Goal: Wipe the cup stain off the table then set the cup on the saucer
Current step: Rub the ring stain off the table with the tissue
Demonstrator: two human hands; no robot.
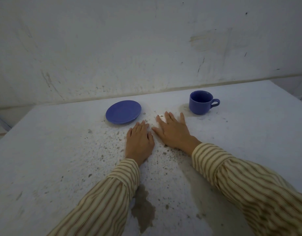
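- Left hand [139,141] flat on counter [61,150], grip spread, empty.
- Right hand [172,132] flat, fingers apart, something white under fingertips.
- Cup [200,102] upright, well right of saucer [123,111].
- Brown stain [183,107] beside cup.

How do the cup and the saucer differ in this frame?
The cup is tall and hollow with a handle pointing right; the saucer is flat and wide. The cup stands right of the hands, the saucer left. A faint brownish mark lies beside the cup, none clearly by the saucer. Both are blue and empty.
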